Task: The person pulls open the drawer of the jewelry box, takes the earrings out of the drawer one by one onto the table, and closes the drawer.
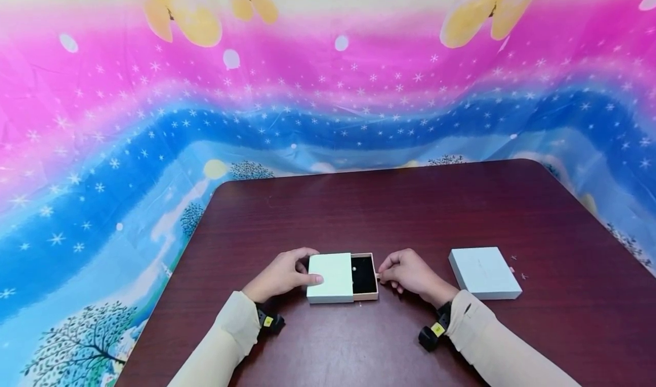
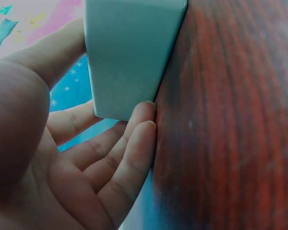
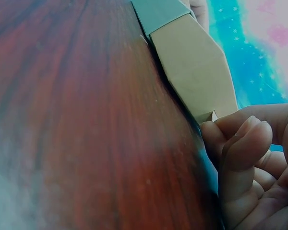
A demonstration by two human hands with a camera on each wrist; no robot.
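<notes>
A pale jewellery box sits on the table, its inner drawer (image 1: pixel 373 296) partly out of the outer sleeve (image 1: pixel 330 278) toward the right. Black lining shows in the drawer, with a small bright stud (image 1: pixel 354 268) on it. My left hand (image 1: pixel 284 274) grips the sleeve's left end, thumb on top and the other fingers around the far side and end. Thumb and forefinger of my right hand (image 1: pixel 410 272) pinch the small pull tab (image 3: pixel 214 115) on the drawer's end. The drawer's tan side wall (image 3: pixel 197 67) shows in the right wrist view.
A second, closed white box (image 1: pixel 484 273) stands to the right, beyond my right wrist. Tiny pieces (image 1: pixel 524 276) lie beside it. The dark red table (image 1: pixel 333 216) ends at a printed cloth backdrop (image 1: pixel 328 91). Both wrists wear black camera bands (image 1: pixel 435 327).
</notes>
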